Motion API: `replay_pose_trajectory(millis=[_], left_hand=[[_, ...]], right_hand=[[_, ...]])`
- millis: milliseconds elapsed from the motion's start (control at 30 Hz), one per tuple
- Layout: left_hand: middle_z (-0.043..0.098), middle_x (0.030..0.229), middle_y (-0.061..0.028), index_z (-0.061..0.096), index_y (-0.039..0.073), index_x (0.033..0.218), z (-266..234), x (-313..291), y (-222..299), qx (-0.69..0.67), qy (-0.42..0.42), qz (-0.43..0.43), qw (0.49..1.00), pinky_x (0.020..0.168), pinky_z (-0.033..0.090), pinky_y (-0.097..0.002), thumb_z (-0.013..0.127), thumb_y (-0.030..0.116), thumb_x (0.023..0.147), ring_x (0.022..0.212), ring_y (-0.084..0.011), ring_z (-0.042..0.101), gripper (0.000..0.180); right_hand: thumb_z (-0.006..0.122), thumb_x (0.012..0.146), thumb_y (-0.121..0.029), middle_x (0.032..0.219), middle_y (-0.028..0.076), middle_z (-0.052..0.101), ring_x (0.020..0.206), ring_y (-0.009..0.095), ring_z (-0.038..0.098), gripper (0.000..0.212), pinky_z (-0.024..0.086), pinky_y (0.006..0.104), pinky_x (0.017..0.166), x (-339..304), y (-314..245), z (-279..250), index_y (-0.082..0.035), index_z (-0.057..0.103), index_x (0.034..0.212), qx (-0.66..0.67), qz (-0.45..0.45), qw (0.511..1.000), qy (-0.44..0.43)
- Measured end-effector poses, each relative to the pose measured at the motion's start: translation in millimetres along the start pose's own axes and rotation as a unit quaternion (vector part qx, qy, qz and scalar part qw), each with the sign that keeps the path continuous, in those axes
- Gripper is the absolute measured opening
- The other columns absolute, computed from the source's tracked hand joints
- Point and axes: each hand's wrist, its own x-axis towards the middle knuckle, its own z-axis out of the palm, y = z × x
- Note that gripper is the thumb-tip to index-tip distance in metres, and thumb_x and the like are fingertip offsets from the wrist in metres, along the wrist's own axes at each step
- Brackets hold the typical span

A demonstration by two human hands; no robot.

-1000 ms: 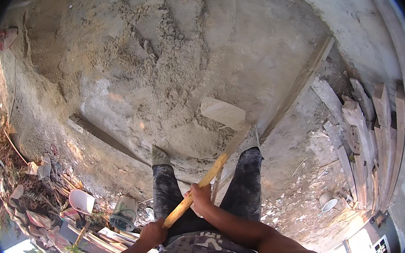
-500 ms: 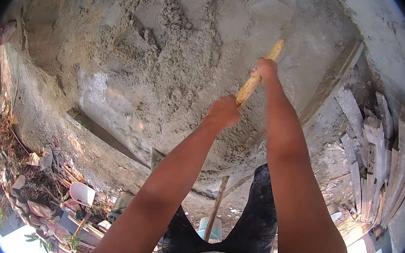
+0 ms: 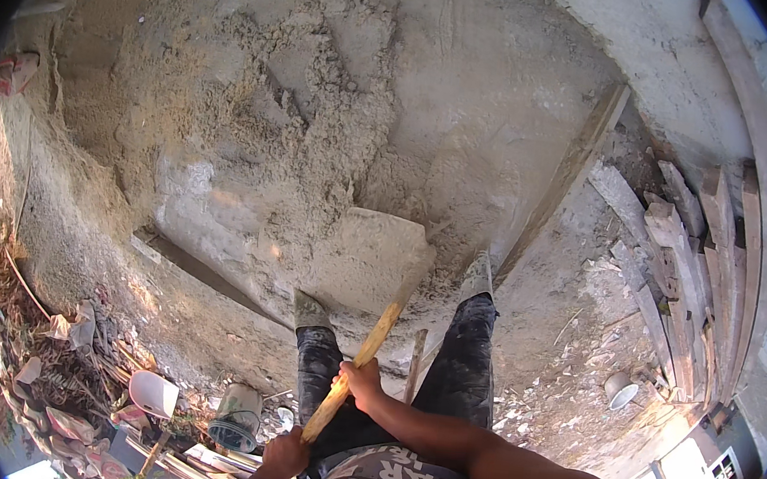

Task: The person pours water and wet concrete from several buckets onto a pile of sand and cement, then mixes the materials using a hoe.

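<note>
Both of my hands are closed round the pale wooden handle of a hoe, which slants up and away to the right from my waist. My left hand grips the near end, low beside my hip. Farther up the handle sits my right hand, in front of my thigh. The broad blade is coated in grey and lies on the wet mortar between my feet. The mortar is lumpy in the middle and smoother on the right.
Boards edge the mortar: one board on the right, another plank at the near left. Old timber is stacked by the wall at right. A bucket, a white container and debris lie at lower left. A small pail stands lower right.
My hands have drawn the hoe back from the far right toward my body. Its blade has come from the far mortar to just ahead of my feet, and both arms are now bent.
</note>
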Motion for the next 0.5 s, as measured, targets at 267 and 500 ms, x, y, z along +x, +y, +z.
replay_pose_trajectory(millis=[267,500], left_hand=[[0.068,0.081,-0.0238,0.055,0.006,0.111,-15,147,177,-0.161,0.083,0.251,0.951,0.072,0.054,-0.0524,0.072,0.025,0.081,0.083,-0.0467,0.067,0.039],[0.067,0.1,-0.0309,0.05,-0.004,0.121,-110,312,569,-0.291,0.082,0.311,0.901,0.081,0.053,-0.0507,0.067,0.023,0.087,0.096,-0.0464,0.066,0.046]], right_hand=[[0.063,0.083,0.001,0.081,0.011,0.051,0.051,0.018,0.056,0.043,0.049,0.033,0.045,21,-220,-96,-0.001,0.033,0.114,0.028,-0.259,0.945,0.2],[0.062,0.091,-0.021,0.073,0.015,0.061,0.052,0.026,0.061,0.05,0.052,0.0386,0.048,128,-585,-245,0.006,0.033,0.121,-0.278,-0.405,0.807,0.327]])
